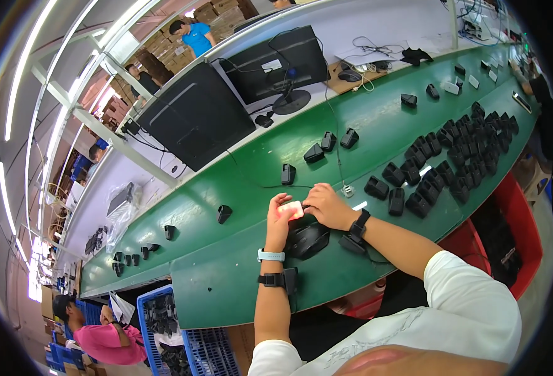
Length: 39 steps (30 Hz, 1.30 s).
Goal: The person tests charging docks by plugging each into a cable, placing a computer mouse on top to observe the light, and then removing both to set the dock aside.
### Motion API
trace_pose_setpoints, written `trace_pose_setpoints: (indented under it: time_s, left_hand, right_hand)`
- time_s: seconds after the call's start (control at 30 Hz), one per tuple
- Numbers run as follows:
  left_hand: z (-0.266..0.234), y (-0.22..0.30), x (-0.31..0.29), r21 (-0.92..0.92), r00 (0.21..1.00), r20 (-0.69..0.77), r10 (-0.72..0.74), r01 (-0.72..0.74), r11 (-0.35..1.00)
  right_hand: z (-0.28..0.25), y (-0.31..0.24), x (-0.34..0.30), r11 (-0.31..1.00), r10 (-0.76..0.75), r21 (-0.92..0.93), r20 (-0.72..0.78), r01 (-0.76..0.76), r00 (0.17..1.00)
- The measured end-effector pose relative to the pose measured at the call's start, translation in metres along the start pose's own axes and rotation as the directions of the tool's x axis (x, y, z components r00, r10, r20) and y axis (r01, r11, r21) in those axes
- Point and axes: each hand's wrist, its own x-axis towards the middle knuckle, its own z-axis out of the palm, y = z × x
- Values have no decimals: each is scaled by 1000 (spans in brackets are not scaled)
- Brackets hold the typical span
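My left hand (pixel 278 220) grips a small white device (pixel 291 210) that glows red and white, with the thumb across it. My right hand (pixel 328 207) meets the device's right end, its fingers pinched around a small dark piece too little to name. A thin black cable (pixel 270 186) runs along the bench toward the right hand. Just below the hands lies a rounded black object (pixel 308 240) on the green bench top. Black straps with small boxes sit on both wrists, and a light blue band (pixel 270 255) is on the left one.
Many black angular housings (pixel 417 150) crowd the right of the green bench (pixel 220 276); several more stand along its far side. Monitors (pixel 276 66) line the back. Blue crates (pixel 157 326) and a red bin (pixel 521 219) flank the bench. A person in pink (pixel 107 341) is at lower left.
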Motion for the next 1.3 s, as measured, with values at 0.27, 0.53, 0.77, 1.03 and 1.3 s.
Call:
trace_pose_setpoints:
  time_s: [0.27,0.53,0.77,1.03,1.3]
  left_hand:
    - [-4,10,-3,-187,970,129,-207,229,955]
    - [0,15,-4,36,992,37,-123,121,992]
    - [-2,12,-2,-71,986,52,-160,164,984]
    - [-6,5,-1,17,992,55,-109,109,994]
    - [-4,8,-3,-34,990,46,-131,133,991]
  right_hand:
    - [0,2,-3,1000,-4,-14,-37,4,999]
    - [3,-1,-3,999,-1,-38,0,1,1000]
    - [2,-1,-3,999,0,-50,10,1,1000]
    - [2,0,-5,998,-13,-55,-2,13,1000]
    - [0,-1,-2,1000,-30,-2,-1,30,1000]
